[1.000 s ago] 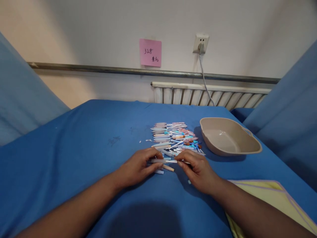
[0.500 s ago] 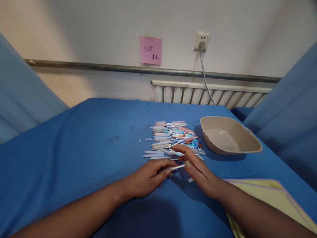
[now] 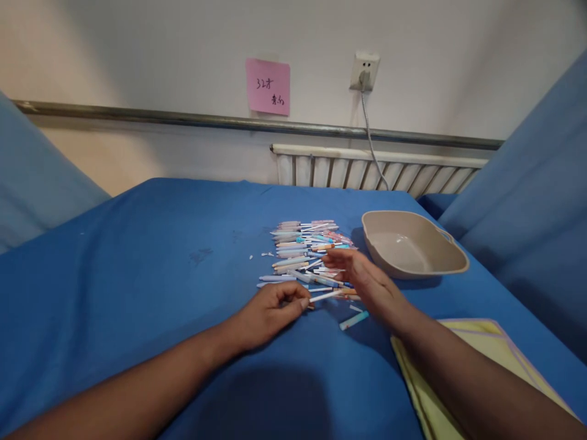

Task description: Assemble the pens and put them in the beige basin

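Note:
My left hand (image 3: 276, 313) is closed, with a thin white pen refill (image 3: 324, 297) pinched between thumb and fingertips. The refill points right, low over the blue cloth. Just right of it, my right hand (image 3: 367, 284) is open, its fingers stretched out over the right part of the pen parts, and nothing shows in it. Spread before both hands are pen barrels (image 3: 291, 261) in pale colours, along with white refills and patterned pieces; my right hand hides some of them. A light teal pen barrel (image 3: 354, 321) lies apart, below my right hand.
A beige plastic basin (image 3: 415, 244) stands on the blue cloth (image 3: 137, 275) at the right. Below it lies a folded yellow cloth (image 3: 477, 348), partly under my right forearm. Small white bits (image 3: 266, 254) lie left of the pens. A radiator (image 3: 367, 168) runs along the wall behind.
My right hand has drawn away from the refill, up and right, and its fingers have straightened. The teal barrel below it now shows fully. My left hand keeps the refill. The view has shifted slightly.

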The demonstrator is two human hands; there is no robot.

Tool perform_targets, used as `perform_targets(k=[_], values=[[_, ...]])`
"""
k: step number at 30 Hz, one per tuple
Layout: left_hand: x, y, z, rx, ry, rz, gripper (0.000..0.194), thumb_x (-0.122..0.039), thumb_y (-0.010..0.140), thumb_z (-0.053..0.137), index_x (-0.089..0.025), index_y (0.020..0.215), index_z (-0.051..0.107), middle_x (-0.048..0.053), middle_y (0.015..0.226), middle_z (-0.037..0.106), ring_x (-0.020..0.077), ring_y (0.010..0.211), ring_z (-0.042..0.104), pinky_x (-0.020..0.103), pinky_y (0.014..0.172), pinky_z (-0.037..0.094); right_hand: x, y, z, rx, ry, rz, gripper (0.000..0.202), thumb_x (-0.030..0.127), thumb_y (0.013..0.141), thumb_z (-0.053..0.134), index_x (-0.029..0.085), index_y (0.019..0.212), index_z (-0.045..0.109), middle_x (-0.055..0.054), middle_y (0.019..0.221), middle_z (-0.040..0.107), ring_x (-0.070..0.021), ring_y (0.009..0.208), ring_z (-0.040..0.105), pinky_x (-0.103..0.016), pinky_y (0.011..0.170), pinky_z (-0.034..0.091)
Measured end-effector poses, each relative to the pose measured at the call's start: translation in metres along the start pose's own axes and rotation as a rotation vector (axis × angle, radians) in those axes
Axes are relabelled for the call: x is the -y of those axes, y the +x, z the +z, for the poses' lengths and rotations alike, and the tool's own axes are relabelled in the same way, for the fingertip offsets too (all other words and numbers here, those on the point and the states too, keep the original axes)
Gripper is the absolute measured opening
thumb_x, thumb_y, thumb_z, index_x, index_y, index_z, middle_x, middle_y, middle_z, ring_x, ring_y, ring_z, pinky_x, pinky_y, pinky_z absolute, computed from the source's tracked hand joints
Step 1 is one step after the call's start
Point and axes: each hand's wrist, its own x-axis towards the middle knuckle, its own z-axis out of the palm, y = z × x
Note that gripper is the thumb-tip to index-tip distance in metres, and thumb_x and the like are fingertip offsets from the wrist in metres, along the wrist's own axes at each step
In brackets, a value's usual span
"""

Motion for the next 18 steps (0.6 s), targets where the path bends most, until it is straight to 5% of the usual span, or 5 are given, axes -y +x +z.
perform_targets(k=[2, 4, 8, 12, 18], values=[[0.001, 0.000, -0.003, -0.022, -0.060, -0.034, 0.028, -0.039, 0.084, 0.050, -0.013, 0.083, 0.060, 0.000, 0.070, 0.055, 0.0094, 0.058, 0.043, 0.020, 0.053, 0.036, 0.001, 0.003, -0.014, 0.009, -0.063, 0.036, 0.028, 0.044, 0.087, 0.047, 0.021, 0.101, 0.056, -0.005, 0.096, 0.062, -0.0171, 0.090, 0.058, -0.032, 0.077, 0.047], [0.002, 0.000, -0.005, -0.044, -0.106, -0.048, 0.027, -0.039, 0.083, 0.051, -0.013, 0.081, 0.059, 0.001, 0.070, 0.056, 0.0089, 0.057, 0.043, 0.020, 0.053, 0.036, 0.003, 0.002, -0.026, 0.165, -0.197, 0.070, 0.019, 0.038, 0.084, 0.053, 0.019, 0.086, 0.057, -0.001, 0.081, 0.061, -0.0141, 0.074, 0.058, -0.028, 0.068, 0.046], [0.001, -0.002, -0.008, -0.078, -0.101, -0.035, 0.025, -0.038, 0.081, 0.053, -0.014, 0.078, 0.058, 0.000, 0.066, 0.052, 0.0093, 0.058, 0.043, 0.020, 0.054, 0.039, 0.002, -0.011, -0.029, 0.447, -0.645, 0.024, 0.016, 0.025, 0.072, 0.066, 0.021, 0.085, 0.059, -0.001, 0.084, 0.063, -0.0160, 0.077, 0.056, -0.028, 0.068, 0.042], [0.001, -0.003, -0.010, -0.084, -0.025, -0.013, 0.025, -0.038, 0.081, 0.052, -0.014, 0.077, 0.060, 0.000, 0.066, 0.053, 0.0105, 0.060, 0.044, 0.020, 0.054, 0.039, -0.007, -0.017, -0.014, 0.459, -0.904, -0.068, 0.018, 0.012, 0.068, 0.065, 0.021, 0.084, 0.059, -0.004, 0.087, 0.062, -0.0191, 0.084, 0.055, -0.030, 0.073, 0.039], [0.002, -0.004, -0.014, -0.079, 0.109, 0.024, 0.026, -0.036, 0.084, 0.048, -0.014, 0.079, 0.062, 0.000, 0.071, 0.058, 0.0120, 0.065, 0.050, 0.021, 0.060, 0.041, -0.007, -0.009, -0.010, 0.423, -0.860, -0.115, 0.007, 0.017, 0.080, 0.055, 0.020, 0.087, 0.055, -0.004, 0.086, 0.061, -0.0174, 0.081, 0.054, -0.028, 0.071, 0.039]])
